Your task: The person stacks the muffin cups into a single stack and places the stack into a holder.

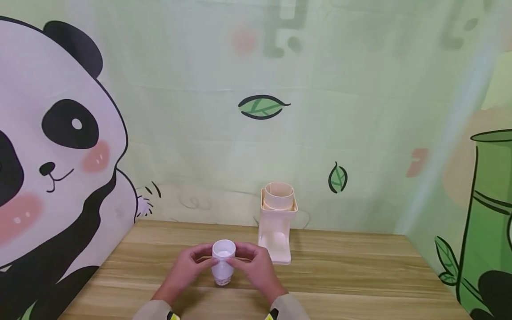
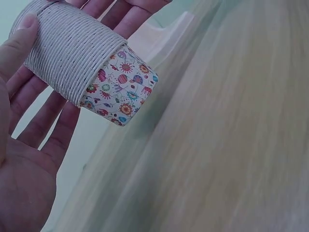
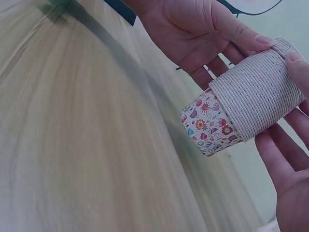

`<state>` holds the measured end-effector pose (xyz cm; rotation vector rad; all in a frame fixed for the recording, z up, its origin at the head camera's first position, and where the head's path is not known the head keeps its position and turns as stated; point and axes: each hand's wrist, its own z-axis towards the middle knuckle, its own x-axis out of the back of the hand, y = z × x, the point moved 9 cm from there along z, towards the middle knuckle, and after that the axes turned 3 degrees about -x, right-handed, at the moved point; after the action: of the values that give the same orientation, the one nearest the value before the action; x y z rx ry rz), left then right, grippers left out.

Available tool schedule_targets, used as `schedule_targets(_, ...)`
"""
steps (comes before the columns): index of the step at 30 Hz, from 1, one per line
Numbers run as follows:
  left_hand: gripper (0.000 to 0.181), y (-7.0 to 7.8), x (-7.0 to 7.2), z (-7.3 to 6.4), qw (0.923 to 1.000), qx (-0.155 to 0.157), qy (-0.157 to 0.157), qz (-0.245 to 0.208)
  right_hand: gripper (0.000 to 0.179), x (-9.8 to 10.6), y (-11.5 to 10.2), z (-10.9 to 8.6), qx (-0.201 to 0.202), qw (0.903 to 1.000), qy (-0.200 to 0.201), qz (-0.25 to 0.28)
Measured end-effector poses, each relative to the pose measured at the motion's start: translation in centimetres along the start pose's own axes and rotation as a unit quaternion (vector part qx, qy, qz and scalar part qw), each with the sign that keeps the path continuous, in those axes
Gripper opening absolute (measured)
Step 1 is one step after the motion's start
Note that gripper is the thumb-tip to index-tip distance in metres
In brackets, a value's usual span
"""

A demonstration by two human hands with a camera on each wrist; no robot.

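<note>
A paper cup [image 1: 222,271] stands upright between my two hands, its open rim toward me and its base close over the table. White cord is wound in tight rows around its upper part. Below the cord, the left wrist view shows the cup's bare floral-printed base [image 2: 120,87]. My left hand [image 1: 187,270] holds the cup from the left, thumb on the near side and fingers behind. From the right, my right hand [image 1: 256,268] grips it the same way, with its thumb on the cord wrap [image 3: 258,92].
Beyond my right hand stands a pale pink stand [image 1: 276,240] with a round pink cylinder [image 1: 279,196] in its square top. The wood-grain table [image 1: 352,271] meets a printed backdrop [image 1: 192,133] with a panda and leaves behind it.
</note>
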<state>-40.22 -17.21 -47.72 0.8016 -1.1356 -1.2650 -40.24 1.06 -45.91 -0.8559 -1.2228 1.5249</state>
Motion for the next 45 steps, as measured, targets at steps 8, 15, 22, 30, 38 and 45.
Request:
schedule_targets(8, 0.047, 2.0, -1.8, 0.9, 0.9993, -0.021, -0.030, -0.008, 0.041, 2.0, -1.2, -0.2, 0.006, 0.9998, 0.009, -0.018)
schedule_targets(15, 0.044, 3.6, -3.2, 2.4, 0.9993, -0.017, -0.029, -0.019, 0.041, 4.0, -3.2, -0.2, 0.016, 0.9990, 0.019, -0.037)
schedule_targets(22, 0.041, 5.4, -4.4, 3.6, 0.9993, -0.028, -0.023, 0.000, 0.042, 5.7, -4.6, -0.2, 0.018, 0.9987, 0.030, -0.038)
schedule_targets(30, 0.041, 7.4, -5.5, 4.9, 0.9992, -0.031, -0.025, 0.009, 0.042, 7.6, -7.0, -0.2, 0.024, 0.9951, 0.043, -0.085)
schedule_targets(38, 0.039, 10.2, -6.8, 6.6, 0.9981, -0.045, -0.040, 0.017, 0.044, 9.6, -9.3, 0.4, 0.015, 0.9914, 0.052, -0.119)
schedule_targets(45, 0.039, 12.9, -7.5, 7.9, 0.9969, -0.067, -0.036, 0.022, 0.046, 11.3, -11.5, 1.0, 0.026, 0.9871, 0.063, -0.145)
